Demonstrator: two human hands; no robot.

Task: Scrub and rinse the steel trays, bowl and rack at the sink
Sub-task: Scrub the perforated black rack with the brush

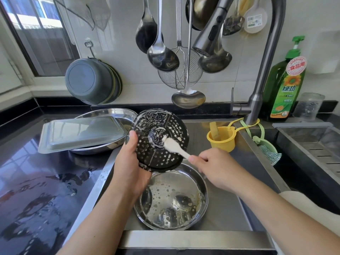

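**Soapy rack under the brush, above the sink**

The left hand (129,159) grips the round perforated rack (159,139) by its left edge, thumb on the face and fingers curled behind, holding it tilted upright over the sink (217,197). The right hand (211,165) has its fingers wrapped round the handle of a pale brush (173,145), whose head presses on the rack's raised centre (foam streaks show across the holes).

Directly below the rack, on the sink floor, lies a round steel bowl (171,197) with suds and water in it. Left of the sink, on the wet dark counter (36,181), a rectangular steel tray (81,132) rests upside down on a round steel tray (114,115). At the sink's back right rises the faucet (261,74), with a yellow cup (221,139) hung near its base and a green detergent bottle (286,85) beyond it. Ladles (161,52) hang on the wall behind the sink.
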